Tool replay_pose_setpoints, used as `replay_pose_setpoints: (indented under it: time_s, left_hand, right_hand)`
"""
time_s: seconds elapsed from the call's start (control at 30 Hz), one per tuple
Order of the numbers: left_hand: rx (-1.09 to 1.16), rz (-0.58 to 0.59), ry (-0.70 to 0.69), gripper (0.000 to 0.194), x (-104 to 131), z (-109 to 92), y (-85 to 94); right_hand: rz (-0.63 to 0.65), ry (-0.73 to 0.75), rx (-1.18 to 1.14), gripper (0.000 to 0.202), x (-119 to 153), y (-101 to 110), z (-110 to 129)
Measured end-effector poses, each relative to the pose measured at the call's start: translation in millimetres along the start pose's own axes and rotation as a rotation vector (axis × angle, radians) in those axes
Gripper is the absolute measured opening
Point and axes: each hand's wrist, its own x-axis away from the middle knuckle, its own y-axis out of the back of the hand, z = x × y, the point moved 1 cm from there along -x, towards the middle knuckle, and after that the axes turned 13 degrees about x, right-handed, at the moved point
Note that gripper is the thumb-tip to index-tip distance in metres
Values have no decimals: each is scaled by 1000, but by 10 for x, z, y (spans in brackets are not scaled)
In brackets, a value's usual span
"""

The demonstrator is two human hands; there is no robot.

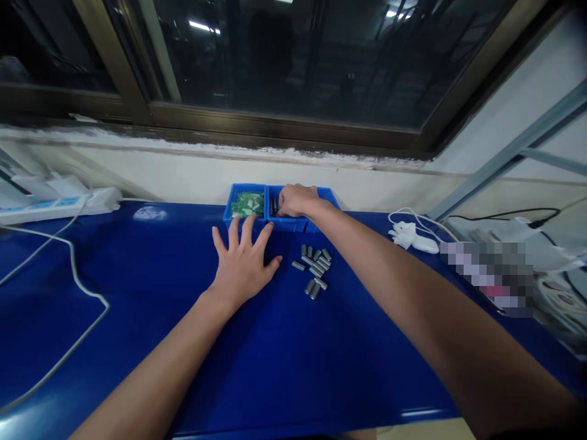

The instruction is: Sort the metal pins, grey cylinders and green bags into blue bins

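Fingers of your right hand (297,200) bend down into the middle blue bin (287,225), with their tips hidden, so whether you grip anything there cannot be told; dark rods (274,205) show in that bin, just left of your knuckles. Your left hand (241,260) is spread wide, palm down and grasping nothing, over the blue table (275,366), its fingertips near the left bin (248,187), which holds green and pale pieces (250,200). Between your left hand and right forearm, a loose group of small grey cylinders (316,272) lies on the table, some touching, others apart. Beside the middle bin stands the right bin (329,195), partly covered by your arm. Farther out, you have a power strip (59,209) and a white cable (73,269) on your left, a small white device (425,244) on your right, and a dark window (284,67) beyond the bins.
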Motion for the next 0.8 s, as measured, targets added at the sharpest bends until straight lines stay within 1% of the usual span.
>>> replay_pose_setpoints:
  time_s: [0.17, 0.33, 0.47, 0.67, 0.73, 0.8]
  left_hand:
    - [8, 14, 0, 70, -8, -18, 24]
    - [16, 9, -9, 71, -8, -9, 28]
    - [21, 10, -9, 71, 7, -10, 30]
    - [26, 11, -17, 69, -2, -5, 24]
    - [36, 10, -17, 69, -9, -1, 20]
    - [53, 10, -14, 70, -10, -2, 21]
  right_hand:
    - [15, 74, 24, 36, -85, -61, -61]
    - [15, 97, 52, 20, -94, -82, -84]
    - [4, 115, 58, 20, -127, -97, -52]
    - [-21, 133, 36, 14, -188, -200, -24]
    - [-26, 139, 21, 15, -229, -168, -47]
    - [-32, 140, 7, 12, -240, -65, -96]
